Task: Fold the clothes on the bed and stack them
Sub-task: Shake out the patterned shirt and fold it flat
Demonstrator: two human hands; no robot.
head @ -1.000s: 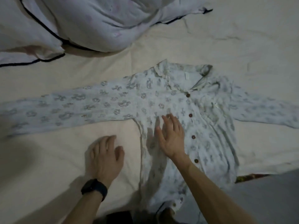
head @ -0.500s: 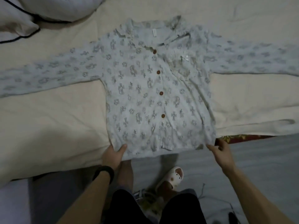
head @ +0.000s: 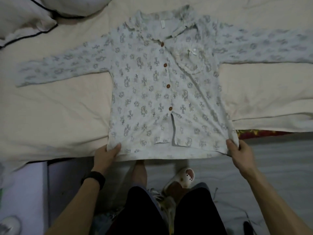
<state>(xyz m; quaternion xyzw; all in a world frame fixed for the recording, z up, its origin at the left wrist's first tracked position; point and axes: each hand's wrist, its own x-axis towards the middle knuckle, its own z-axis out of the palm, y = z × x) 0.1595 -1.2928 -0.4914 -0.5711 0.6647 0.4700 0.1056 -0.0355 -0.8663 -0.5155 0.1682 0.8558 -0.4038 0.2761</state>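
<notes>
Pale printed cloth is spread flat on the bed (head: 59, 107): one shirt (head: 144, 92), front up, with its collar (head: 179, 29) at the far side. Its two sleeves (head: 64, 68) are stretched out, one to each side. Four brown buttons (head: 165, 65) are counted down the front, which is parted below the last one. The hem (head: 169, 155) is drawn to the near edge of the bed. One corner is pinched by the left hand (head: 105, 155), thumb on top. The other corner is grasped by the right hand (head: 240, 151), fingers curled round bunched cloth. One black band (head: 93, 179) is worn on the left wrist. One white pillow (head: 25, 17) with dark piping is seen at the far left, apart from the shirt. One pale slipper (head: 183, 178) is seen on the floor (head: 279, 167) below the hem.
</notes>
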